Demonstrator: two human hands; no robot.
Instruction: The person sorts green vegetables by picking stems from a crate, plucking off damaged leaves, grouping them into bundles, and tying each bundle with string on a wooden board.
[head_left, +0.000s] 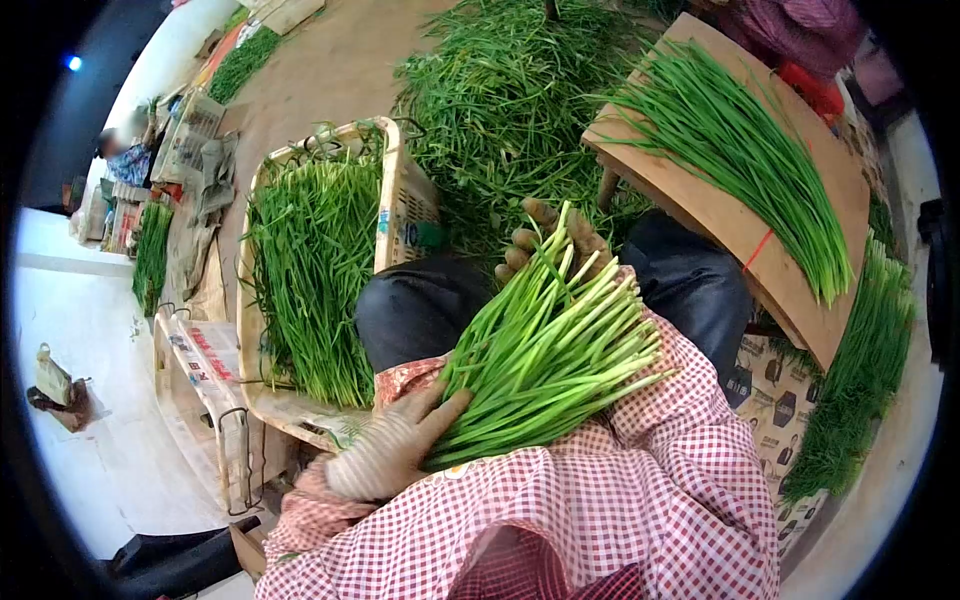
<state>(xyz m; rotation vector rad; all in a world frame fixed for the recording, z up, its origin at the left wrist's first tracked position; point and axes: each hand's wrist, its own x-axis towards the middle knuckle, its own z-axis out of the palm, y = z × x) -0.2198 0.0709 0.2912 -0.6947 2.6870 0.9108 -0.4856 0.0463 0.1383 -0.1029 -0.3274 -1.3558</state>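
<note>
Right over the lap, between knees in dark trousers [430, 305], had a thick bunch of garlic chives [545, 365] lying slantwise, with pale stem ends fanned toward the upper right and greener leaves down at the lower left. Had the right grip [565, 235], pretty grubby, curled around the far side and grasping the bunch near those pale ends. Had the left grip [385, 450], in a pale ribbed glove, up against the leafy end with thumb and finger touching the greens. Couldn't tell how far closed, honestly, with the other fingers out of sight. Wore a red-and-white checked top [600, 500], sleeves and all.

Saw a grubby cream plastic crate [410, 195] just beside the left knee, stuffed with more chives [315, 270]. Beyond the knees, spotted a big heap of loose green leaves [490, 90] on the floor. Over on the right, noticed a wooden bench [775, 285] with another pile of chives [740, 170] on top and a red band [758, 252] near the edge. Also caught a person in a blue patterned top [130, 165], way off to the left.
</note>
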